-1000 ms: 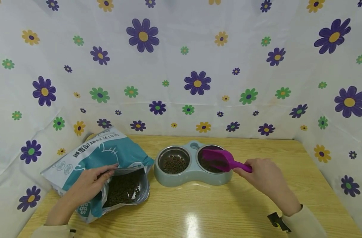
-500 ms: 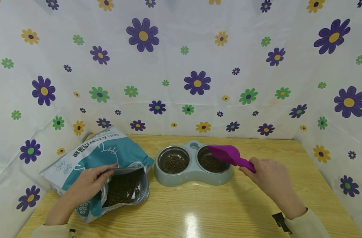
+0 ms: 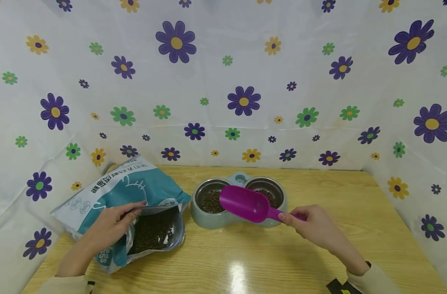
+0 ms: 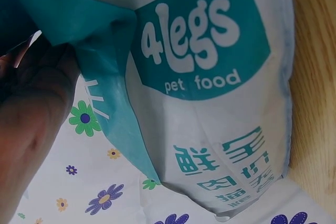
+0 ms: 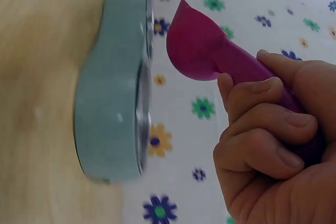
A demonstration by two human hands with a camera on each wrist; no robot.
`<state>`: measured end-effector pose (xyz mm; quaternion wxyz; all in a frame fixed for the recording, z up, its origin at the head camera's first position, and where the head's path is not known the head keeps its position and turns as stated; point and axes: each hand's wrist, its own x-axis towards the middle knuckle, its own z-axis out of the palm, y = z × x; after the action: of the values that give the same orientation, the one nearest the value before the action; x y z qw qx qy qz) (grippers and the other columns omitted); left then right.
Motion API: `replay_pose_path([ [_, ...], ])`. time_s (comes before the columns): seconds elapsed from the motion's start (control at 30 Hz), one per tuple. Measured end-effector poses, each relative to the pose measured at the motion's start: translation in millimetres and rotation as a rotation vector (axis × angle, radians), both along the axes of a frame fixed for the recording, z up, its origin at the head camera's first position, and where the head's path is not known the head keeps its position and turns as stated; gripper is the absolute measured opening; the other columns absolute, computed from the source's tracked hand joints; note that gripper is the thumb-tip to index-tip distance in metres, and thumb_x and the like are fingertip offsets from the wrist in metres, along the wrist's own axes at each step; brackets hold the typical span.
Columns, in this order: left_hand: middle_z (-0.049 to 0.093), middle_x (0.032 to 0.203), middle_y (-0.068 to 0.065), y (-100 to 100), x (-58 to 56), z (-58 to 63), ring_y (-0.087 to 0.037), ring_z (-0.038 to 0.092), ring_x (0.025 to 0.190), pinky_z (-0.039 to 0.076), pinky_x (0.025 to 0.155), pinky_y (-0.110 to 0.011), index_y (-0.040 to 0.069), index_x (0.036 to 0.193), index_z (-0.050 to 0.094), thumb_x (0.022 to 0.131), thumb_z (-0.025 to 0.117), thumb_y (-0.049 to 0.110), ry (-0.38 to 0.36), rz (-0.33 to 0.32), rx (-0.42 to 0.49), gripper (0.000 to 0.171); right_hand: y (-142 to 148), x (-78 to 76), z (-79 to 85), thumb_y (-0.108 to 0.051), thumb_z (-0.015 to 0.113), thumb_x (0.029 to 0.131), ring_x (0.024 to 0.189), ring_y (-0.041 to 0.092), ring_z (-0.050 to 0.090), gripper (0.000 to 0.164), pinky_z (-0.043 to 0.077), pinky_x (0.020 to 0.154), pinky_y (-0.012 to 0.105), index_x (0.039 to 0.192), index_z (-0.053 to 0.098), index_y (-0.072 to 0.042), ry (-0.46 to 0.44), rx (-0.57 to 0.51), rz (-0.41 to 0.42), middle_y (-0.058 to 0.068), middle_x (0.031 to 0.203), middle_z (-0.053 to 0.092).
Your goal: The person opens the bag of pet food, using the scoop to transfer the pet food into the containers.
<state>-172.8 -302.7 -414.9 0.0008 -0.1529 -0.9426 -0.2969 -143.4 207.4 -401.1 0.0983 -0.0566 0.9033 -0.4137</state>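
Observation:
My right hand (image 3: 315,228) grips the handle of a purple scoop (image 3: 245,204), fingers wrapped round it in the right wrist view. The scoop is held above a pale blue double pet bowl (image 3: 208,222), its hollow facing up with no food showing in it. Brown kibble (image 3: 210,202) lies in the left steel bowl, and some shows in the right one, partly hidden by the scoop. On the left, my left hand (image 3: 109,226) pinches the upper edge of a teal and white pet food bag (image 3: 153,185), whose mouth gapes over dark kibble (image 3: 150,234).
A wooden table (image 3: 319,188) carries everything. Behind and on both sides hangs a white cloth (image 3: 208,77) printed with flowers. The bag lies close to the left of the double bowl.
The scoop has gone from tilted over the right bowl to level, and has moved left between the bowls with my right hand. My left hand and the bag stay put.

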Motion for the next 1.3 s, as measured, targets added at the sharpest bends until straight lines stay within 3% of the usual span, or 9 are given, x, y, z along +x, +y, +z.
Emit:
replay_pose_path([
  [0.13,0.046,0.062,0.007,1,-0.8,-0.5,-0.002,0.027,0.043,0.035,0.042,-0.026,0.01,0.14,0.064,0.109,0.05,0.022,0.002,-0.001,0.003,0.036,-29,2.5,-7.5,-0.047,0.068,0.097,0.052,0.008,0.039,0.038,0.028,0.046,0.021,0.084,0.075,-0.011,-0.065,-0.097,0.104,-0.005,0.058,0.05],
  [0.27,0.046,0.062,0.007,1,-0.6,-0.6,-0.002,0.027,0.043,0.035,0.042,-0.025,0.01,0.14,0.065,0.109,0.051,0.021,0.004,0.004,-0.001,0.035,-63,3.1,-9.6,-0.048,0.068,0.096,0.051,0.007,0.039,0.037,0.028,0.046,0.02,0.082,0.076,-0.016,-0.037,-0.101,0.201,-0.008,0.057,0.049],
  [0.57,0.045,0.064,0.008,4,-0.9,0.1,-0.001,0.03,0.047,0.035,0.046,-0.025,0.008,0.138,0.065,0.109,0.051,0.02,0.017,-0.007,-0.003,0.035,-129,-0.3,-7.4,-0.046,0.07,0.095,0.05,0.002,0.04,0.038,0.031,0.046,0.02,0.069,0.074,-0.018,0.158,0.034,0.282,-0.014,0.052,0.049],
  [0.73,0.044,0.063,0.007,2,-0.1,0.8,-0.001,0.028,0.046,0.035,0.044,-0.025,0.009,0.139,0.065,0.109,0.051,0.021,0.0,0.009,0.001,0.035,-154,0.8,-3.8,-0.042,0.071,0.095,0.044,0.001,0.031,0.05,0.024,0.044,0.019,0.054,0.054,-0.019,0.234,0.117,0.303,-0.015,0.047,0.035],
  [0.93,0.043,0.062,0.007,1,0.4,0.5,-0.002,0.028,0.045,0.035,0.044,-0.026,0.01,0.14,0.064,0.109,0.05,0.023,-0.01,0.019,-0.001,0.036,-180,5.8,4.6,-0.037,0.068,0.097,0.042,0.0,0.025,0.058,0.022,0.041,0.019,0.051,0.036,-0.02,0.313,0.229,0.356,-0.014,0.046,0.024],
  [1.1,0.042,0.061,0.008,4,0.7,0.4,-0.002,0.029,0.045,0.035,0.044,-0.026,0.009,0.139,0.065,0.109,0.051,0.023,-0.009,0.005,0.016,0.036,-192,-0.3,4.2,-0.033,0.066,0.098,0.041,0.002,0.021,0.062,0.021,0.044,0.02,0.049,0.031,-0.02,0.259,0.197,0.386,-0.013,0.046,0.021],
  [1.3,0.049,0.066,0.006,1,0.7,1.4,-0.002,0.03,0.046,0.035,0.044,-0.026,0.009,0.14,0.064,0.109,0.051,0.022,-0.016,0.012,0.007,0.036,-202,-11.3,-3.9,-0.037,0.066,0.098,0.038,0.002,0.019,0.064,0.019,0.042,0.02,0.045,0.034,-0.02,0.104,0.101,0.363,-0.013,0.043,0.022],
])
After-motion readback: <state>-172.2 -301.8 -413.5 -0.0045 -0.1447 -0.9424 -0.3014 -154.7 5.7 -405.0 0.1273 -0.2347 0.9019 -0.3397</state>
